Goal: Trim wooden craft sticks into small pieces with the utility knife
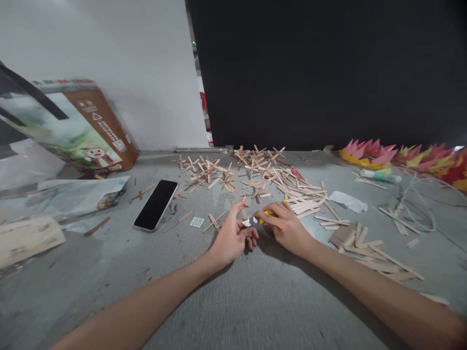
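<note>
A yellow utility knife (268,215) lies in my right hand (292,231), its fingers wrapped round the handle. Its silver blade (250,222) points left, reaching the fingers of my left hand (230,238). That left hand is curled with its fingers closed; what it grips is mostly hidden. A small red-and-white piece (244,198) shows by its index fingertip. Just beyond both hands lie flat wooden craft sticks (304,201), and several are joined into crossed shapes (226,181).
A black phone (156,205) lies to the left, near a small printed packet (197,222). Farther left stand a printed bag (83,131) and plastic wrapping (73,194). On the right are more loose sticks (379,257), a glue tube (380,176), white cable (432,214) and pink-yellow paper flowers (368,154).
</note>
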### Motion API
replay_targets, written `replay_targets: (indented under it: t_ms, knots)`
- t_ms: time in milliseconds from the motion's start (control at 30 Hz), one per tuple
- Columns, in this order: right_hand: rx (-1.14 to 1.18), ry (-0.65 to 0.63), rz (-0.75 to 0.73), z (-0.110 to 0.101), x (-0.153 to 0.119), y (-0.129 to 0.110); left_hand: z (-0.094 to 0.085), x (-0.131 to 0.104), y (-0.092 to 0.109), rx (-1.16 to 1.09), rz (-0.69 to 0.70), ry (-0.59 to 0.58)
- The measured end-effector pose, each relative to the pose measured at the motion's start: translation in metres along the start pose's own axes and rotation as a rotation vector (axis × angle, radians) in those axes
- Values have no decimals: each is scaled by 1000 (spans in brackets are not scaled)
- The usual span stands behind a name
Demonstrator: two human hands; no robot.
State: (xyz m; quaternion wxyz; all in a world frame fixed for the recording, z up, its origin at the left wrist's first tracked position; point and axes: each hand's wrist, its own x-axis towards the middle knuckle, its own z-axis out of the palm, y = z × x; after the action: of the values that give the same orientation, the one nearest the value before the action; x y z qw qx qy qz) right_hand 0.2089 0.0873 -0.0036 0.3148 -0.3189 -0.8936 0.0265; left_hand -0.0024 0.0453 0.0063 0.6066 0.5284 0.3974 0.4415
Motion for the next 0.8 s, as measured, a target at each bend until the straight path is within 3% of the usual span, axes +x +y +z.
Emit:
replay_targets:
  t_ms: [800]
  knots:
    - [-31,156,18,-2,0,0,-3,0,10,-67,36,-9]
